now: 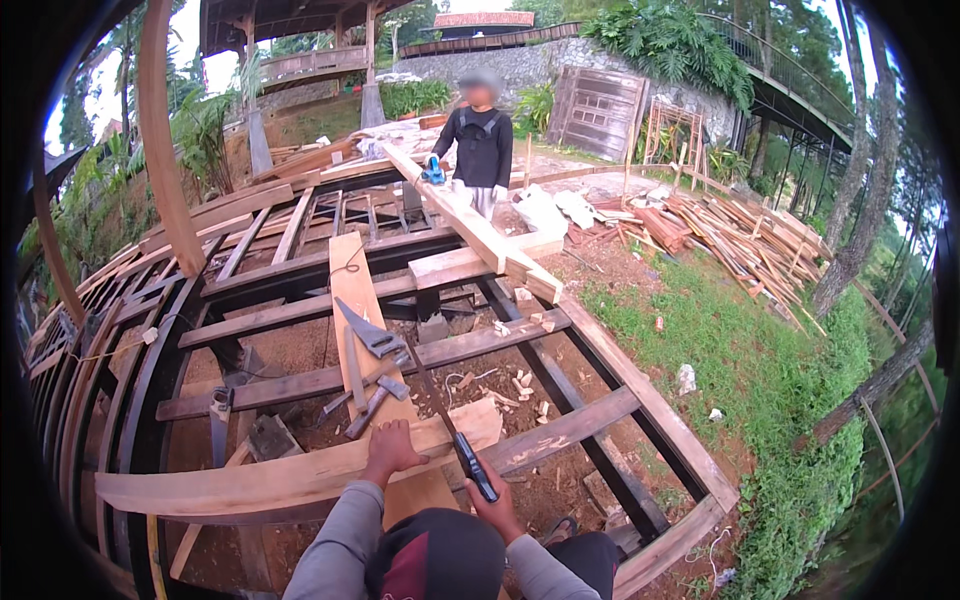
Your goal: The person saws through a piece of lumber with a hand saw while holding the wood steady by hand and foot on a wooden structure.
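My left hand (395, 450) grips the top edge of a pale curved board (205, 488) lying across the frame beams. My right hand (492, 500) is closed round the black handle of a tool with a long, narrow dark blade (432, 393), just right of that hand on the board. An upright plank (350, 260) runs away from me beneath a handsaw (365, 328), a hammer (385, 390) and other small tools. Another saw (220, 425) hangs at the left. A dark cap-like shape with a maroon panel fills the bottom middle between my grey sleeves.
A person (475, 150) in black stands beyond the frame by a blue power tool (433, 170) on a long beam (455, 220). Open-gapped dark joists (250, 395) surround me over dirt. A post (170, 150) rises at left; timber piles (730, 250) and trees lie right.
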`<state>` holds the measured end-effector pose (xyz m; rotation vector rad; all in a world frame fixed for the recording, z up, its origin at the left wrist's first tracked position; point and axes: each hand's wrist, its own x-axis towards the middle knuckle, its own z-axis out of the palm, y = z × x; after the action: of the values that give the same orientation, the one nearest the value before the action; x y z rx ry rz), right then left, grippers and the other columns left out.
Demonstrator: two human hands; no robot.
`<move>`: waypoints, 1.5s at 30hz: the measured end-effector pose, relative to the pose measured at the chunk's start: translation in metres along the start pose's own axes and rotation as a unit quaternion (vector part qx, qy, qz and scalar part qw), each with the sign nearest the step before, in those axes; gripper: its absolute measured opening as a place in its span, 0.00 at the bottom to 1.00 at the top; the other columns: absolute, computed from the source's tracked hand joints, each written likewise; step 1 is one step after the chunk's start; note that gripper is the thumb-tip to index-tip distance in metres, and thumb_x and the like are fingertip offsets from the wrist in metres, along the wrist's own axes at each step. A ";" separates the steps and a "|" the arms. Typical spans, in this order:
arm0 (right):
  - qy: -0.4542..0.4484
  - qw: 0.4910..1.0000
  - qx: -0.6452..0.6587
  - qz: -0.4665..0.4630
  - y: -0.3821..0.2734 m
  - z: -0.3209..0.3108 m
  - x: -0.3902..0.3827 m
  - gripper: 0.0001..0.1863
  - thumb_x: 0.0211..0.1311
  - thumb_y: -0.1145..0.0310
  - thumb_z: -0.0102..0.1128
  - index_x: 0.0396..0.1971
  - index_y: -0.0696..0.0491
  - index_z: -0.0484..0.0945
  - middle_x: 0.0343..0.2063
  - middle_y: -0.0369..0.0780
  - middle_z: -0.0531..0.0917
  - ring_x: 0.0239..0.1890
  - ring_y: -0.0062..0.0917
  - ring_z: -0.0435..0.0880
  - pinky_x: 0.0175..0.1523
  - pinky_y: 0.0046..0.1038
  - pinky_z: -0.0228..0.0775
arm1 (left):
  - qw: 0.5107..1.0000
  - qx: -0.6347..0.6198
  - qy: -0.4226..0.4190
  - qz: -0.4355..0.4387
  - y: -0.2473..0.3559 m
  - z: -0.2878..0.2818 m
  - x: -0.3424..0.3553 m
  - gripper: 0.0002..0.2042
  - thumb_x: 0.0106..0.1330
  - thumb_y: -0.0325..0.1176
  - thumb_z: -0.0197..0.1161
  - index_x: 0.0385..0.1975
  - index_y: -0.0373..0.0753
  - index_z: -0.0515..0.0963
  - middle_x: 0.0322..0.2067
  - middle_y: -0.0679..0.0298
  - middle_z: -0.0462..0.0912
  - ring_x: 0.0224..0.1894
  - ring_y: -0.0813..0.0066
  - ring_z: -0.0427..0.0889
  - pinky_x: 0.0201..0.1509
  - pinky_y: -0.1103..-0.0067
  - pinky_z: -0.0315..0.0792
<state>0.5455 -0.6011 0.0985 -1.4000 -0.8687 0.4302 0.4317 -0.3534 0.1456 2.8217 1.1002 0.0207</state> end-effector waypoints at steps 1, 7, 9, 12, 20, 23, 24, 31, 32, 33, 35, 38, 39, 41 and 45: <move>0.017 1.000 0.006 -0.018 0.001 0.002 -0.001 0.33 0.70 0.67 0.69 0.71 0.61 0.72 0.63 0.54 0.83 0.68 0.36 0.82 0.71 0.34 0.70 | 1.000 0.007 -0.005 0.000 0.002 0.001 0.001 0.46 0.45 0.67 0.77 0.57 0.34 0.78 0.55 0.50 0.85 0.61 0.50 0.83 0.69 0.59 0.71; 0.020 0.999 0.021 0.016 0.006 0.001 -0.009 0.33 0.68 0.67 0.71 0.70 0.61 0.73 0.62 0.52 0.84 0.66 0.34 0.83 0.70 0.33 0.71 | 1.000 0.018 -0.001 0.007 0.003 0.002 -0.004 0.47 0.45 0.68 0.77 0.57 0.34 0.79 0.56 0.49 0.85 0.60 0.50 0.83 0.70 0.57 0.70; 0.022 1.000 0.013 0.014 0.008 -0.001 -0.007 0.33 0.68 0.66 0.71 0.70 0.61 0.74 0.62 0.51 0.84 0.66 0.32 0.83 0.70 0.33 0.71 | 1.000 0.018 -0.009 0.008 0.005 0.000 -0.002 0.47 0.45 0.68 0.77 0.57 0.34 0.79 0.56 0.49 0.85 0.60 0.50 0.83 0.71 0.56 0.70; 0.025 0.999 0.015 0.018 0.002 0.002 -0.005 0.32 0.69 0.67 0.71 0.70 0.62 0.74 0.61 0.51 0.85 0.65 0.31 0.84 0.69 0.32 0.72 | 1.000 0.015 -0.004 0.001 0.001 -0.001 -0.002 0.47 0.45 0.68 0.76 0.58 0.34 0.79 0.56 0.49 0.85 0.61 0.51 0.83 0.72 0.57 0.69; 0.038 0.999 0.029 -0.015 -0.005 0.005 -0.002 0.31 0.69 0.69 0.71 0.69 0.63 0.74 0.60 0.50 0.86 0.63 0.30 0.84 0.68 0.31 0.73 | 1.000 0.015 -0.015 -0.004 0.002 -0.003 0.000 0.46 0.46 0.67 0.75 0.58 0.35 0.78 0.58 0.50 0.84 0.62 0.52 0.82 0.73 0.59 0.67; 0.032 0.999 0.024 -0.014 -0.003 0.003 -0.002 0.32 0.69 0.70 0.71 0.70 0.64 0.73 0.60 0.49 0.85 0.63 0.28 0.83 0.68 0.29 0.71 | 1.000 0.015 -0.016 -0.004 0.005 -0.004 -0.001 0.46 0.46 0.68 0.75 0.58 0.35 0.78 0.57 0.50 0.84 0.62 0.52 0.82 0.72 0.59 0.68; 0.028 0.999 0.025 -0.018 -0.004 0.004 -0.002 0.32 0.69 0.71 0.71 0.70 0.65 0.72 0.61 0.48 0.85 0.63 0.26 0.81 0.68 0.28 0.70 | 1.000 0.015 -0.016 -0.005 0.003 -0.003 -0.001 0.46 0.46 0.68 0.75 0.58 0.35 0.78 0.57 0.50 0.84 0.62 0.52 0.82 0.72 0.59 0.68; 0.029 0.999 0.030 -0.017 -0.005 0.004 -0.003 0.32 0.69 0.70 0.70 0.70 0.63 0.73 0.60 0.51 0.85 0.63 0.29 0.83 0.68 0.31 0.72 | 1.000 0.014 -0.010 -0.003 0.001 -0.001 0.000 0.47 0.45 0.68 0.75 0.58 0.35 0.78 0.56 0.50 0.85 0.62 0.52 0.82 0.72 0.59 0.68; 0.027 0.999 0.029 -0.015 -0.006 0.004 -0.003 0.32 0.69 0.70 0.70 0.70 0.63 0.73 0.60 0.50 0.85 0.63 0.29 0.84 0.68 0.31 0.72 | 1.000 0.011 -0.006 -0.002 0.000 0.000 0.000 0.47 0.45 0.68 0.75 0.58 0.35 0.78 0.56 0.50 0.85 0.62 0.52 0.82 0.72 0.59 0.68; 0.027 0.999 0.027 -0.013 -0.006 0.003 -0.003 0.32 0.69 0.70 0.70 0.70 0.63 0.73 0.60 0.50 0.85 0.63 0.29 0.84 0.68 0.31 0.72 | 1.000 0.011 -0.006 -0.002 0.001 0.000 0.000 0.47 0.45 0.68 0.75 0.58 0.35 0.78 0.56 0.50 0.85 0.62 0.52 0.82 0.72 0.59 0.68; 0.026 0.999 0.029 -0.007 -0.006 0.004 -0.003 0.32 0.69 0.70 0.70 0.70 0.63 0.73 0.60 0.50 0.85 0.63 0.29 0.83 0.68 0.31 0.72 | 1.000 0.007 -0.007 -0.003 0.000 0.001 0.000 0.47 0.45 0.68 0.76 0.58 0.35 0.78 0.57 0.49 0.85 0.62 0.51 0.82 0.72 0.59 0.68; 0.021 0.999 0.036 0.010 -0.005 0.004 -0.004 0.32 0.69 0.70 0.70 0.70 0.63 0.73 0.60 0.50 0.85 0.63 0.29 0.83 0.68 0.31 0.72 | 1.000 0.012 -0.011 -0.006 -0.002 0.002 0.000 0.48 0.45 0.69 0.76 0.59 0.35 0.78 0.57 0.49 0.84 0.63 0.51 0.82 0.73 0.58 0.67; 0.018 0.999 0.040 0.021 -0.004 0.003 -0.004 0.32 0.69 0.70 0.70 0.70 0.63 0.73 0.60 0.50 0.85 0.63 0.29 0.83 0.68 0.31 0.72 | 1.000 0.010 -0.010 -0.006 -0.001 0.002 0.000 0.48 0.45 0.69 0.76 0.59 0.35 0.78 0.57 0.49 0.84 0.63 0.51 0.82 0.73 0.58 0.67; 0.022 0.999 0.040 0.013 0.001 0.003 -0.003 0.32 0.69 0.70 0.71 0.70 0.63 0.73 0.60 0.50 0.85 0.62 0.28 0.84 0.68 0.30 0.72 | 1.000 0.007 -0.012 -0.002 0.001 0.001 0.000 0.49 0.46 0.70 0.75 0.60 0.35 0.77 0.58 0.49 0.84 0.63 0.51 0.82 0.74 0.57 0.66; 0.028 0.999 0.037 -0.007 0.006 0.003 -0.002 0.33 0.69 0.69 0.71 0.71 0.63 0.73 0.60 0.50 0.86 0.62 0.28 0.83 0.67 0.30 0.72 | 1.000 0.014 -0.009 0.000 0.001 0.002 0.001 0.48 0.46 0.69 0.75 0.60 0.35 0.77 0.58 0.48 0.84 0.63 0.51 0.82 0.74 0.56 0.66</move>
<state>0.5432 -0.5996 0.0915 -1.3321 -0.8088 0.4063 0.4331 -0.3538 0.1433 2.8400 1.1059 -0.0197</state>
